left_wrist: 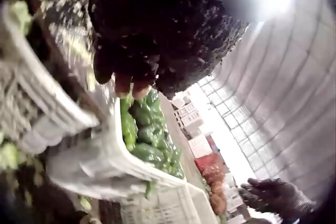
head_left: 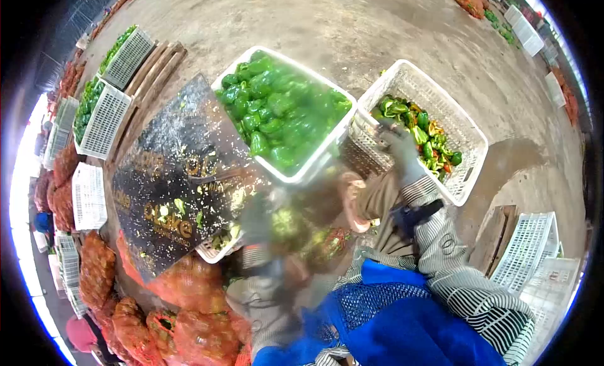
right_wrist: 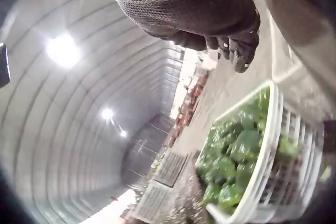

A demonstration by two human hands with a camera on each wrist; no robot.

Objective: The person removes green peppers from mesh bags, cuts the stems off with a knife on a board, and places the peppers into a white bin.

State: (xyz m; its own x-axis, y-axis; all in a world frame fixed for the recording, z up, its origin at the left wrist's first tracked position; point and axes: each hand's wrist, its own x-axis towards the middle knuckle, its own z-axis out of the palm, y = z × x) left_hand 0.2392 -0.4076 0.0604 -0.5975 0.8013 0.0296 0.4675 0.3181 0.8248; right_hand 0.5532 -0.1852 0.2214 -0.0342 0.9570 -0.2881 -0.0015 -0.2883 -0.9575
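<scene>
My left hand (head_left: 255,218), gloved and blurred, is low beside the black printed sheet (head_left: 182,171), which is strewn with pale seeds and green scraps. In the left wrist view the dark glove (left_wrist: 157,40) shows pale fingertips over green peppers; I cannot tell whether it holds anything. My right hand (head_left: 399,149), in a grey glove, hangs over the near edge of a white crate (head_left: 469,177) partly filled with broken green and reddish peppers (head_left: 428,136). In the right wrist view that hand (right_wrist: 226,24) has loosely bent fingers with nothing between them.
A white crate heaped with whole green peppers (head_left: 270,105) stands ahead. Below the sheet is a small white crate (head_left: 217,249) with scraps. Red mesh sacks (head_left: 195,284) pile at left. Crates on a pallet (head_left: 157,70) stand far left, more crates (head_left: 525,246) at right.
</scene>
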